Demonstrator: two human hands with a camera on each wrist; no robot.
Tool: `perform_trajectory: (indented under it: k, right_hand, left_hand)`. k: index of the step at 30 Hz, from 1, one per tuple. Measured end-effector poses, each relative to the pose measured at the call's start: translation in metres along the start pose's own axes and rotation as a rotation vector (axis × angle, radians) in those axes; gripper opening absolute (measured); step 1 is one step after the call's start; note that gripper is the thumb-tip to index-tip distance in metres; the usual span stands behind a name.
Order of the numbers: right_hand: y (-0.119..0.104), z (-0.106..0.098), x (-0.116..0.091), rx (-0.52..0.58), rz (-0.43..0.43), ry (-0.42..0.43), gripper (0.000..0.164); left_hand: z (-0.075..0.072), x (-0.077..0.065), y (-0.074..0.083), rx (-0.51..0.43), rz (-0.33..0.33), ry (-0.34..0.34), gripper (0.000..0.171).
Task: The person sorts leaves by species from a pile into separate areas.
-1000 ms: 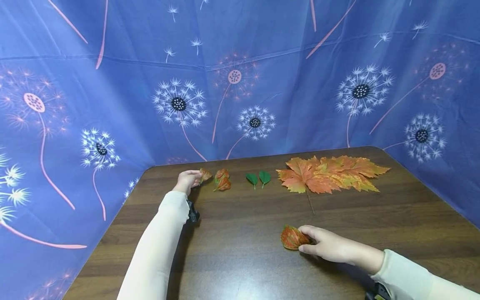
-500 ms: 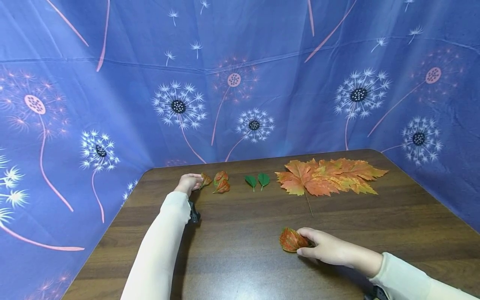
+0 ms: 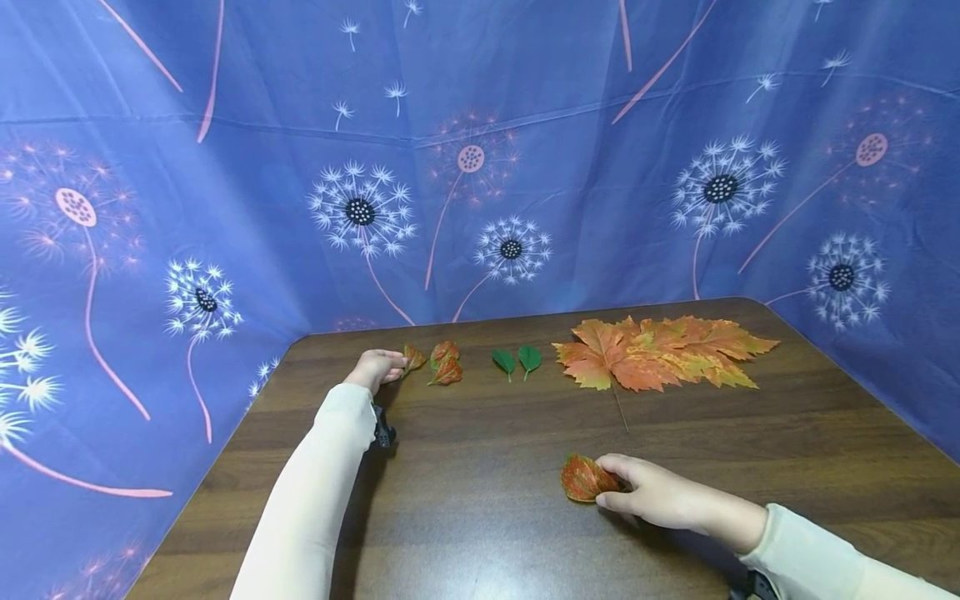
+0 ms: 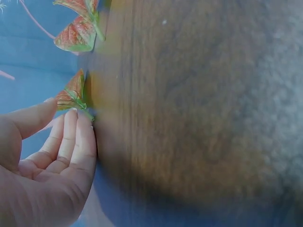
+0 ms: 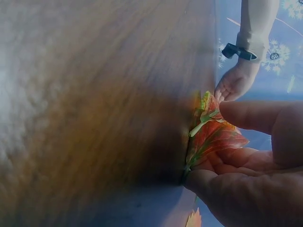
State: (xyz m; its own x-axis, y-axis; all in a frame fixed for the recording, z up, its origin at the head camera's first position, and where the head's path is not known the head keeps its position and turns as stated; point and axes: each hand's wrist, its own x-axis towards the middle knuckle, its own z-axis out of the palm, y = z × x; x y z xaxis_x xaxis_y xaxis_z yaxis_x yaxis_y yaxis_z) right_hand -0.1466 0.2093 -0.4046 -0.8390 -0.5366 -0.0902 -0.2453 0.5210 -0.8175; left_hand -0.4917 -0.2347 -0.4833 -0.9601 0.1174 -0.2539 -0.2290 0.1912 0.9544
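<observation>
At the table's far left, my left hand has its thumb and fingertips at the edge of a small orange-green leaf. In the left wrist view this leaf stands slightly raised between thumb and fingers, while the other fingers are nearly straight. Near the front right, my right hand grips small red-orange leaves between thumb and fingers, low over the tabletop. The right wrist view shows green stems on these leaves; the fingers partly cover them.
Beside the left hand's leaf lie small red-orange leaves. Two green leaves lie at the back middle. Large orange maple leaves overlap at the back right. The brown wooden table meets a blue dandelion-print curtain.
The left hand's leaf has turned and shifted slightly, with the hand staying beside it. The right hand and its leaves have hardly moved; the head view has shifted a little.
</observation>
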Motion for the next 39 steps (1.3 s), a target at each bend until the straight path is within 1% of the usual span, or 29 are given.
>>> perform_trajectory:
  k: [1, 2, 3, 4, 5, 7, 9, 10, 11, 12, 14, 15, 17, 20, 23, 26, 27, 30, 33, 34, 38, 39]
  right_hand:
    - [0.000, -0.001, 0.000, 0.000, -0.003, -0.001, 0.030]
    - [0.000, -0.001, 0.000, -0.001, -0.006, 0.000, 0.030]
    - [0.000, -0.001, 0.000, -0.004, -0.007, 0.002, 0.030]
    - [0.000, -0.002, 0.000, -0.006, -0.007, 0.001, 0.029]
    - [0.000, -0.002, 0.000, -0.007, -0.005, 0.002, 0.029]
    - [0.000, -0.002, 0.000, -0.007, 0.002, 0.006, 0.029]
    - [0.000, -0.002, 0.000, -0.004, 0.014, 0.012, 0.028]
    - [0.000, -0.002, 0.000, -0.003, 0.021, 0.018, 0.027]
    - [0.000, -0.002, 0.000, 0.002, 0.021, 0.024, 0.026]
    - [-0.001, -0.003, 0.000, 0.007, 0.020, 0.028, 0.025]
    - [-0.002, -0.004, 0.000, 0.012, 0.024, 0.036, 0.022]
    - [-0.003, -0.005, 0.000, 0.014, 0.024, 0.038, 0.020]
    - [-0.003, -0.006, 0.001, 0.027, 0.018, 0.039, 0.018]
    - [-0.003, -0.006, 0.002, 0.057, 0.016, 0.048, 0.016]
    - [-0.001, -0.005, 0.002, 0.091, 0.013, 0.067, 0.015]
    - [0.000, -0.005, 0.002, 0.107, 0.028, 0.084, 0.015]
    - [0.000, -0.004, 0.002, 0.112, 0.036, 0.087, 0.015]
    - [0.001, -0.004, 0.002, 0.120, 0.053, 0.094, 0.015]
    - [0.002, -0.005, 0.002, 0.123, 0.074, 0.101, 0.015]
    - [0.003, -0.006, 0.002, 0.124, 0.074, 0.104, 0.015]
    - [0.004, -0.008, 0.001, 0.128, 0.065, 0.108, 0.015]
    - [0.004, -0.008, 0.001, 0.130, 0.060, 0.109, 0.015]
  left_hand:
    - [-0.002, 0.001, -0.001, 0.004, 0.006, -0.007, 0.035]
    - [-0.001, 0.000, 0.000, 0.004, 0.007, -0.007, 0.035]
    - [0.002, -0.006, 0.004, 0.013, 0.003, 0.000, 0.035]
    - [0.007, -0.016, 0.011, 0.040, -0.021, 0.025, 0.036]
    - [0.012, -0.028, 0.017, 0.049, -0.017, 0.032, 0.035]
    - [0.024, -0.056, 0.032, 0.069, -0.022, 0.064, 0.033]
    - [0.040, -0.096, 0.057, 0.117, -0.068, 0.109, 0.037]
    - [0.046, -0.113, 0.067, 0.115, -0.061, 0.112, 0.037]
    - [0.050, -0.123, 0.072, 0.121, -0.061, 0.125, 0.037]
    - [0.051, -0.129, 0.075, 0.132, -0.061, 0.135, 0.037]
    - [0.049, -0.132, 0.077, 0.150, -0.038, 0.141, 0.035]
    - [0.049, -0.134, 0.079, 0.164, -0.034, 0.158, 0.035]
    - [0.043, -0.127, 0.074, 0.184, -0.025, 0.186, 0.032]
    - [0.039, -0.132, 0.076, 0.188, -0.005, 0.224, 0.029]
    - [0.041, -0.138, 0.079, 0.205, 0.031, 0.260, 0.028]
    - [0.051, -0.145, 0.085, 0.278, 0.094, 0.289, 0.027]
    - [0.055, -0.147, 0.087, 0.297, 0.116, 0.283, 0.027]
    - [0.071, -0.152, 0.096, 0.335, 0.172, 0.218, 0.028]
    - [0.086, -0.156, 0.106, 0.313, 0.203, 0.116, 0.029]
    - [0.090, -0.156, 0.109, 0.310, 0.216, 0.091, 0.029]
    - [0.104, -0.158, 0.117, 0.316, 0.246, 0.042, 0.028]
    - [0.108, -0.159, 0.118, 0.323, 0.263, 0.034, 0.028]
